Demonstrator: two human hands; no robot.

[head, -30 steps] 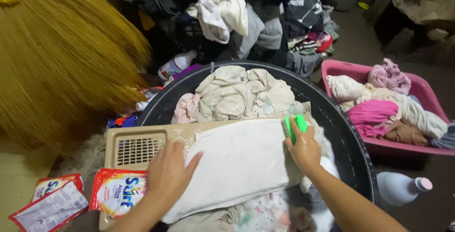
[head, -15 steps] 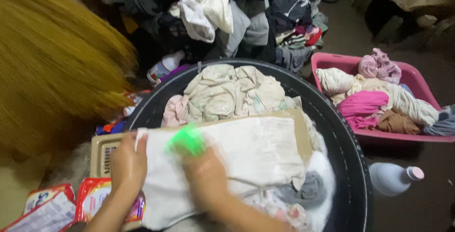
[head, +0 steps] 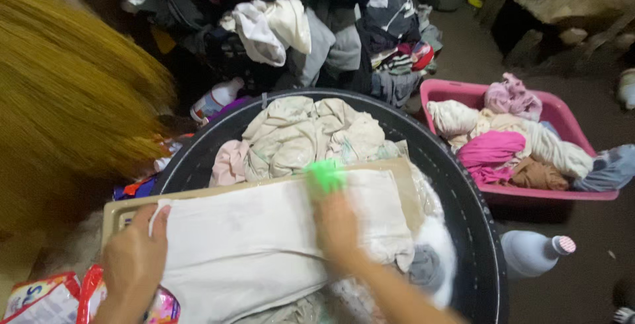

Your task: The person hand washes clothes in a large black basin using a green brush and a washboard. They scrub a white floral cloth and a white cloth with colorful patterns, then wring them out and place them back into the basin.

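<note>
A board [head: 397, 172] lies across the near part of the tub [head: 476, 231], and a cloth [head: 264, 244] is spread on the board. The left hand [head: 132, 264] rests on the cloth's left edge; the right hand [head: 337, 225] sits on the cloth near the middle of the tub, with a brush [head: 324, 177] under its fingers. Behind the board, inside the tub, lies a heap of wet clothes [head: 304, 132]. Right of the tub stands a basket [head: 522, 195] with laundry in it. A bottle [head: 532, 252] lies on the floor just right of the tub, before the basket. Behind the tub is a pile of clothes [head: 317, 26], with a second bottle [head: 215, 99] at its foot. Left of the tub is a broom [head: 73, 112], and packets [head: 46, 297] lie at the tub's near left.
</note>
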